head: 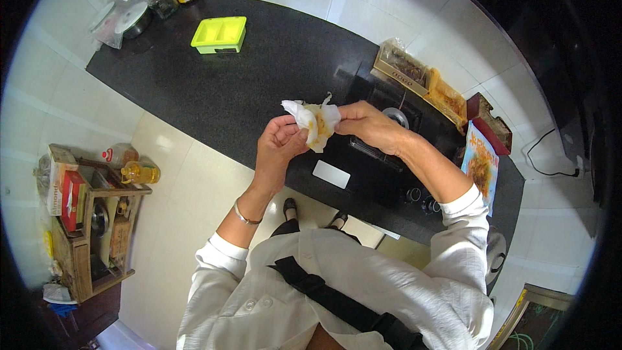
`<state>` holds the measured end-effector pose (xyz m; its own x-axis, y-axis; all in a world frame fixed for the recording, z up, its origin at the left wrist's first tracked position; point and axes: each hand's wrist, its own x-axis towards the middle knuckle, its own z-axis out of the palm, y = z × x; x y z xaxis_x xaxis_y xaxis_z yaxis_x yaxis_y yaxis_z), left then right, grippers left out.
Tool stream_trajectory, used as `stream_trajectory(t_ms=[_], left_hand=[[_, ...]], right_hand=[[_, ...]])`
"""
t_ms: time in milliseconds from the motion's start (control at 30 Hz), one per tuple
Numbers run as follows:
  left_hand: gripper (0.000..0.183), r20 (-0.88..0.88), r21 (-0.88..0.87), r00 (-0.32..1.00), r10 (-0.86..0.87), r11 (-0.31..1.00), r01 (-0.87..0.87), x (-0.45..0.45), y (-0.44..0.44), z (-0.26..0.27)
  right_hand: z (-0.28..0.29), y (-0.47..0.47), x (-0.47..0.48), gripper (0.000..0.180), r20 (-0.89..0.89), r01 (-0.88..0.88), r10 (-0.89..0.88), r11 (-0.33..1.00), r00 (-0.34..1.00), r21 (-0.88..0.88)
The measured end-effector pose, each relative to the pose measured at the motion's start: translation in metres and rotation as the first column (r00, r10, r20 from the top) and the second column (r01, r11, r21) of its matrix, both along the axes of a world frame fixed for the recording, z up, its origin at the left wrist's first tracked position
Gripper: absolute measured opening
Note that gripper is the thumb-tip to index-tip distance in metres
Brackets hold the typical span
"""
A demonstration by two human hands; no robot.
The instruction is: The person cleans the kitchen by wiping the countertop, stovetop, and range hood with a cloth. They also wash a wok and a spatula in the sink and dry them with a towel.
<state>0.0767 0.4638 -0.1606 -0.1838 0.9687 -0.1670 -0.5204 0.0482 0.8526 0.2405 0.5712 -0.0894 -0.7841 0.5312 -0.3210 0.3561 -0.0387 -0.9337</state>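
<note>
A crumpled white paper tissue (318,124) with yellow-brown stains is held up between my two hands, above the dark countertop. My left hand (283,140) pinches its left side between thumb and fingers. On the opposite edge, my right hand (369,124) grips the tissue with thumb and forefinger. Below the hands, a white rectangular flat object (331,174) lies at the front of the black gas stove (379,175). One metal burner (396,117) shows just beyond my right hand, and the forearm partly covers the stove.
A lime-green two-compartment container (219,34) sits on the black counter (160,68). Jars and a lidded pot (133,19) crowd the far left corner. Open boxes (403,68) line the wall behind the stove. A wooden cabinet (82,253) and an oil bottle (141,172) are at left.
</note>
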Motion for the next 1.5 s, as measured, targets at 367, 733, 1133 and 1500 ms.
stream_trajectory(t_ms=[367, 733, 1133, 1500], left_hand=[[0.028, -0.422, 0.139, 0.895, 0.145, 0.986, -0.094, 0.003, 0.007, 0.001], [0.023, -0.659, 0.054, 0.752, -0.001, 0.997, 0.048, -0.001, 0.006, 0.009], [0.034, -0.81, 0.104, 0.585, -0.026, 0.977, 0.186, 0.004, 0.011, 0.019], [0.045, -0.865, 0.092, 0.498, -0.058, 0.958, 0.272, 0.019, 0.022, 0.019]], right_hand=[[-0.002, -0.001, -0.014, 0.033, 0.077, -0.087, 0.077, 0.988, 0.994, 0.126], [-0.025, 0.002, -0.018, 0.04, 0.06, 0.111, -0.135, 0.946, 0.989, 0.305], [-0.026, 0.006, 0.003, 0.035, 0.072, -0.072, 0.063, 0.988, 0.995, 0.136], [-0.04, 0.012, 0.031, 0.031, 0.152, -0.187, 0.118, 0.769, 0.981, 0.611]])
